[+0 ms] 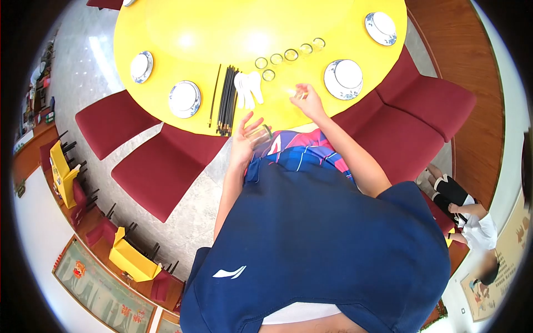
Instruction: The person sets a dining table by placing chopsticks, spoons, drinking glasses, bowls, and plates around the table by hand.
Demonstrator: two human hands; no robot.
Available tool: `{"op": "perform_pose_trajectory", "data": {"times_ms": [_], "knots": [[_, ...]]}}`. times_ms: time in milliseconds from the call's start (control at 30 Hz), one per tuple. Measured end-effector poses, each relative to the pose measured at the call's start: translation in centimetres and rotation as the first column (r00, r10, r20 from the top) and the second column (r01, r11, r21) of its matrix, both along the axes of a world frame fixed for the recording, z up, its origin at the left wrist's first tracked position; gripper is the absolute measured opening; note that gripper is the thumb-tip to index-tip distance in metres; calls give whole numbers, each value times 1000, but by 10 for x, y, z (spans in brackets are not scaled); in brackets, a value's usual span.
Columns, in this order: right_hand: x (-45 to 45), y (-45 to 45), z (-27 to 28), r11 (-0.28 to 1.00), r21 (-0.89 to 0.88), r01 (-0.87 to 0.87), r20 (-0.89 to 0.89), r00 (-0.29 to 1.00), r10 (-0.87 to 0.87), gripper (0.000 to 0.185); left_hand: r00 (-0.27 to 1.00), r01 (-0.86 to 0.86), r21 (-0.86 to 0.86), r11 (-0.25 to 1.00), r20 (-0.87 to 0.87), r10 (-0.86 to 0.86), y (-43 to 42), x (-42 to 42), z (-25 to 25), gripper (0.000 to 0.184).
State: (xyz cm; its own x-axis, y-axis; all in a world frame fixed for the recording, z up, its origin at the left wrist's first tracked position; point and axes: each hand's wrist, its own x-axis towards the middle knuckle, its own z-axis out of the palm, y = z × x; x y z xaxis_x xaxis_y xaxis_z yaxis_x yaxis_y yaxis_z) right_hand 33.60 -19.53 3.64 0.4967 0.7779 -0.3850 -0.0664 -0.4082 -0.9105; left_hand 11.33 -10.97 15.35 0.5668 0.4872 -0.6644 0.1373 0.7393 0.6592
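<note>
My left hand [243,140] is wrapped round a clear glass [263,136] just off the near edge of the yellow table [300,117]. Over the table, my right hand [304,100] has its fingers drawn together; a faint, see-through shape shows at the fingertips, too unclear to name. Several small glasses [291,55] stand beyond the hands, most in a slanting row. White spoons [255,85] lie between these glasses and a bundle of black chopsticks [226,100]. One chopstick [215,95] lies apart, left of the bundle.
Stacked white-and-blue dishes [185,99] sit around the table edge, with another stack [343,79] right of my right hand. Dark red chairs [161,166] stand around the near side. Another person [478,227] is at the far right. Yellow-covered tables [133,258] are at the lower left.
</note>
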Motion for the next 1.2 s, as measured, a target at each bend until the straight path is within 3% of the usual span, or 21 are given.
{"op": "perform_pose_trajectory", "data": {"times_ms": [33,67,133,200,267,333,467,533,633,733,767,800,833,867,900,933,1000,1067,1133,1167,1200], "knots": [[7,5,-5,993,-93,67,374,927,-27,56,999,-36,0,999,-5,36,3,-3,-4,65],[14,9,-9,993,-93,65,370,929,-26,56,997,-71,0,997,-11,71,5,-6,-8,66],[26,18,-8,984,-178,-6,573,812,109,56,998,-52,47,998,-31,54,3,-5,-24,62],[30,28,-18,981,-194,-3,584,803,118,57,993,64,339,938,-117,-25,4,0,-45,58],[32,36,-31,978,-210,-1,596,792,129,58,994,31,318,948,-113,5,8,5,-54,54],[25,47,-35,991,-113,67,531,847,4,59,990,-58,172,983,-116,79,12,11,-51,53],[6,59,-42,988,-80,132,434,897,-85,58,987,-84,220,972,-116,112,13,11,-48,40],[10,60,-69,979,-18,205,410,894,-180,58,973,-182,221,958,-100,208,8,15,-53,35],[10,55,-64,965,59,255,322,910,-261,60,962,-255,67,965,-80,260,9,16,-58,32],[0,34,-45,983,40,178,430,885,-178,59,969,-241,46,969,-53,243,7,19,-59,32],[-1,26,-35,998,-27,53,198,979,-47,58,975,-217,42,975,-34,218,8,22,-60,32],[-3,17,-23,994,-61,-90,-52,995,87,57,976,-216,45,975,-31,217,9,26,-63,32],[-8,9,0,994,-61,-91,-52,995,88,57,987,-144,114,983,-48,150,9,31,-65,33],[-13,3,33,988,-57,-141,-372,922,110,58,994,-70,179,981,-72,84,9,35,-68,33],[-17,0,52,982,-37,-185,-653,748,116,60,993,54,281,958,-116,-22,9,42,-64,33],[-19,-1,55,983,-37,-181,-656,746,112,60,993,58,280,958,-119,-26,9,48,-71,33],[-22,-2,58,993,-20,-118,-729,682,67,58,978,205,678,705,-108,-180,7,63,-85,32],[-13,-3,52,998,-14,-64,-725,687,34,60,959,273,690,671,-140,-247,12,80,-60,32],[-3,-7,49,1000,-5,3,-697,717,-6,63,916,361,834,416,-235,-324,18,93,-55,35],[2,-8,48,1000,-5,16,-614,789,-16,66,878,417,867,273,-306,-368,22,94,-55,46],[9,-11,42,1000,-5,19,-615,789,-19,66,877,418,867,272,-306,-370,21,94,-55,46]]}}
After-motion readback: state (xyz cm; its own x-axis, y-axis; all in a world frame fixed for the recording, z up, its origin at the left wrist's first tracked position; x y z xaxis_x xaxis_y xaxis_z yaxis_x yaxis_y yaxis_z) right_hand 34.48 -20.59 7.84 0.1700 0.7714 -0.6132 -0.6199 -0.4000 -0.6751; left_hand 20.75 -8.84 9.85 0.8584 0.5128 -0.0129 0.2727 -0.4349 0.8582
